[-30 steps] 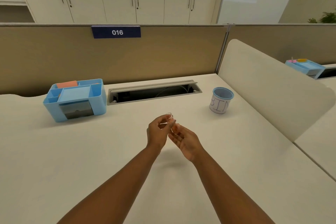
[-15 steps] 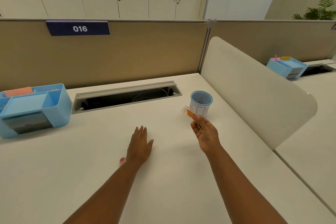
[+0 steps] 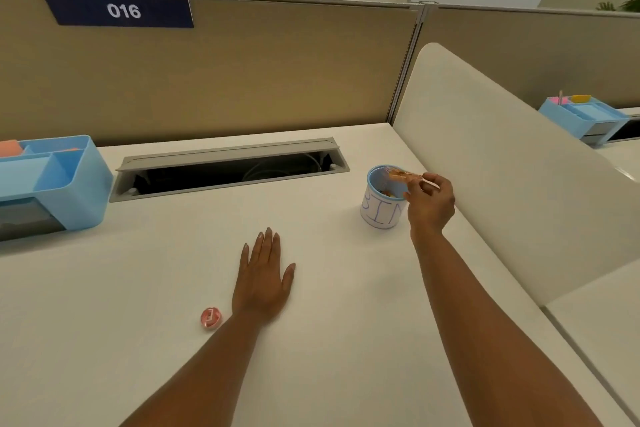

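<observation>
View: the head camera is looking down across a white desk (image 3: pixel 121 288).
Right hand (image 3: pixel 431 204): is reaching over the desk's right side. Thumb and forefinger are pinching one end of an orange scrap, and the other fingers are curling loosely behind.
Orange scrap (image 3: pixel 401 177): a small crinkled, partly clear piece. It is hanging in the air just above the open mouth of the bin cup, its free end pointing left across the rim.
Bin cup (image 3: pixel 381 215): a white cup with a blue rim and "BIN" lettered in blue. It is standing upright on the desk, just beside the right hand. Small bits are showing inside, too small to tell.
Left hand (image 3: pixel 263 277): is lying palm down on the desk, well apart from the cup. Its fingers are straight and close together, the thumb is spreading sideways, and it is holding nothing.
Red disc (image 3: pixel 211 317): a small round item with a white mark, kind unclear. It is lying on the desk just beside the left wrist, not touching it.
Blue desk organiser (image 3: pixel 69 180): is sitting at the left edge, with an orange pad in a rear compartment.
Cable tray (image 3: pixel 228 166): is lying open along the desk's back, between organiser and cup.
Number plate (image 3: pixel 119 9): reading "016", is hanging on the tan partition (image 3: pixel 277 73).
White divider (image 3: pixel 502 166): is rising along the right side, just behind the cup.
Second blue organiser (image 3: pixel 581 118): is sitting on the neighbouring desk beyond the divider.
</observation>
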Motion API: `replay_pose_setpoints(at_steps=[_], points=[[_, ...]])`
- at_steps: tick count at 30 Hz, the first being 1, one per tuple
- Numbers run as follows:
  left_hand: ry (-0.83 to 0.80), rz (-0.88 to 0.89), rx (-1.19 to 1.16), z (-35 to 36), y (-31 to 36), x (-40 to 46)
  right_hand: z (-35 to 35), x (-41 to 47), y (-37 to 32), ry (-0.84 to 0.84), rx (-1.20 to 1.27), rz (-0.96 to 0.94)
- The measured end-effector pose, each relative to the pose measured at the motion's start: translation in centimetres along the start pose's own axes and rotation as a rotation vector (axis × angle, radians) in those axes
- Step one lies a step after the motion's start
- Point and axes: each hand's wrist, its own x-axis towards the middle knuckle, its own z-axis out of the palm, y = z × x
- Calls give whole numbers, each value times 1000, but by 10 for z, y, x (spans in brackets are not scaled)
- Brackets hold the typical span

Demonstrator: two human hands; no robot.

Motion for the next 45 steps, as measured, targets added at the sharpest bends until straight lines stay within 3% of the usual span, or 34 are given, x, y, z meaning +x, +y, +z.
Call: replay_pose_setpoints(at_steps=[13, 26, 45], points=[[38, 4, -10, 2, -1, 0, 0, 11, 1, -198, -418, -462], [70, 18, -3, 0, 0, -1, 4, 22, 5, -281, -471, -510], [79, 24, -8, 1, -1, 0, -2, 16, 5, -239, -398, -533]])
